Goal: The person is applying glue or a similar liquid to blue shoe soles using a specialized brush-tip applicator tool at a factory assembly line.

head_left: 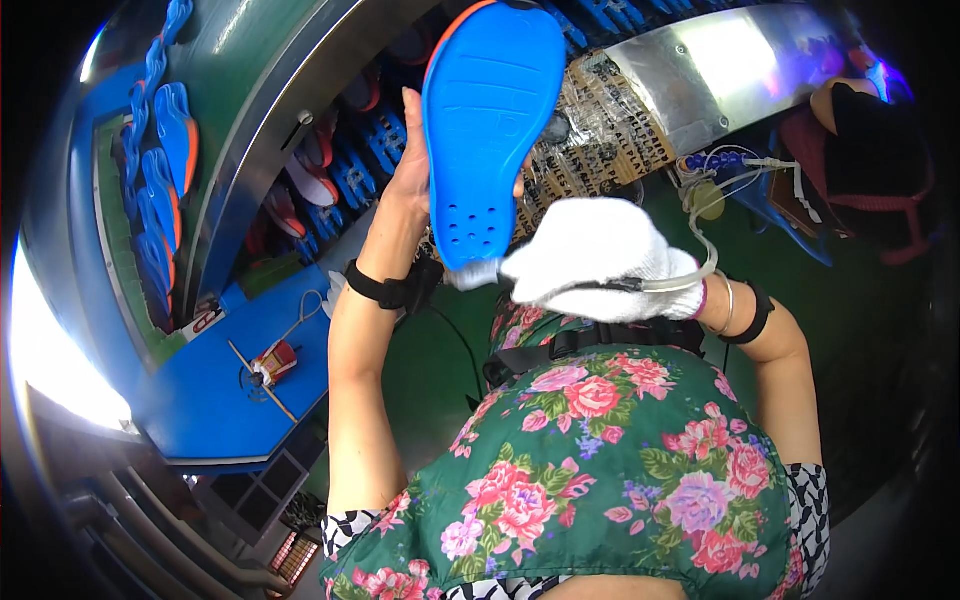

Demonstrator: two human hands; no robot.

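Observation:
My bare left hand (408,180) grips a blue shoe insole (490,110) with an orange edge, its fingers mostly hidden behind it. The insole stands upright, with the perforated narrower end toward me. My right hand (600,250), in a white knitted glove, is closed on a brush (474,274) with pale bristles. Those bristles touch or nearly touch the insole's lower end; the exact contact is unclear. The glove hides most of the brush handle. A clear thin hose (690,282) runs along the glove and up to the right.
At left, several blue insoles (176,135) lie on a green conveyor (125,270). A blue table (220,400) carries a small red-and-white object (273,363). Steel machine guards (690,75) and tape-covered cardboard (600,130) border the far side. A dark red chair (900,205) stands right.

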